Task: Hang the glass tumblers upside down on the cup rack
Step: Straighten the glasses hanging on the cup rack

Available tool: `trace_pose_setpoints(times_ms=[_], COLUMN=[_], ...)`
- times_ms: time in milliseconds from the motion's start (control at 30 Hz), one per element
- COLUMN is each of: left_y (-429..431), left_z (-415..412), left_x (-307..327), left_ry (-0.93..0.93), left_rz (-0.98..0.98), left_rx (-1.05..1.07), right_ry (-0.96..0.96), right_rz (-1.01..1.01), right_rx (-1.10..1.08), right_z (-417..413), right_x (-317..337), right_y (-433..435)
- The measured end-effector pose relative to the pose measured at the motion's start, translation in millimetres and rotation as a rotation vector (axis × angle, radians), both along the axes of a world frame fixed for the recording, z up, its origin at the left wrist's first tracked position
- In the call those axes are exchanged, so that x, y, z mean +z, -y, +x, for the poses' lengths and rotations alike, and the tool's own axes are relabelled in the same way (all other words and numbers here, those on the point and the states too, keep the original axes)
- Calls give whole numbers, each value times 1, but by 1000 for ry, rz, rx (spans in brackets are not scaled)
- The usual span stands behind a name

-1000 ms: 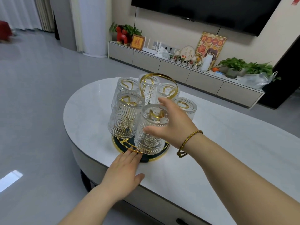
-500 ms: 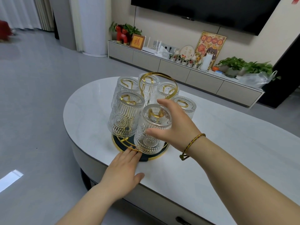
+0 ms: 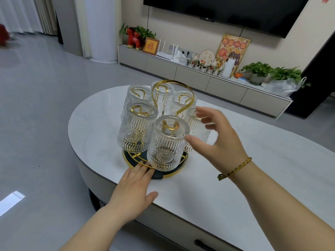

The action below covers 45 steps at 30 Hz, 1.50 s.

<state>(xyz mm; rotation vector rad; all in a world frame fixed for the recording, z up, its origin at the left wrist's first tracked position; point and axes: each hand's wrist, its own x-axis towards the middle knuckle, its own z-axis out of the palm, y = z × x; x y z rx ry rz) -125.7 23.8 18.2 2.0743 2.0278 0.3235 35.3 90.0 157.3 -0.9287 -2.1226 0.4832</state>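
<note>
Glass tumblers sit upside down on the gold cup rack [image 3: 173,84], six that I can count, each over a gold prong. The nearest tumbler [image 3: 167,142] is just left of my right hand [image 3: 219,142], whose grip is open: fingers spread and curled, the thumb tip at that tumbler's upturned base edge, though I cannot tell whether it actually touches. The far-right tumbler [image 3: 196,131] is partly hidden behind those fingers. My left hand [image 3: 133,189] lies flat and open, palm down on the surface [image 3: 253,187], its fingertips reaching the dark round rack base [image 3: 159,175] with its gold rim, directly below the nearest tumbler.

The surface is a pale, marble-look oval top with a rounded near edge, and the rack stands toward its left end, ahead of both hands. A braided bracelet [image 3: 233,169] circles my right wrist.

Beyond my right hand, a long low cabinet [image 3: 192,73] runs along the far wall under a dark wall-mounted screen [image 3: 226,11]. On it stand a red horse figure [image 3: 134,38], a framed picture [image 3: 151,46], a colourful poster [image 3: 233,49] and leafy green plants [image 3: 268,71]. The floor [image 3: 36,105] is glossy grey, left of my left hand.
</note>
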Motion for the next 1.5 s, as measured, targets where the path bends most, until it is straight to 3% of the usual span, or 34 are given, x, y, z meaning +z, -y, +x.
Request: trace_pose_setpoints(times_ms=[100,233,433,733,1000,1500], left_y=[1,5,9,8,9,20], left_z=[-4,-9,-16,-17,-18,-22], left_x=[0,-2,-1,2,4,14], left_ry=[2,-16,-54,-116,-102,-54], left_rz=[-15,-41,-124,-206,-212,-168], left_rx=[55,109,77,34,33,63], right_ry=[-66,44,81,3,-44,59], right_rz=[44,-122,-251,-234,-234,-314], right_rx=[-137,-258,-215,-200,-184,-158], right_z=[13,16,6,4,7,11], right_x=[-1,-8,-13,-19,-20,-13], right_y=[-11,-33,-57,-58,-54,-62])
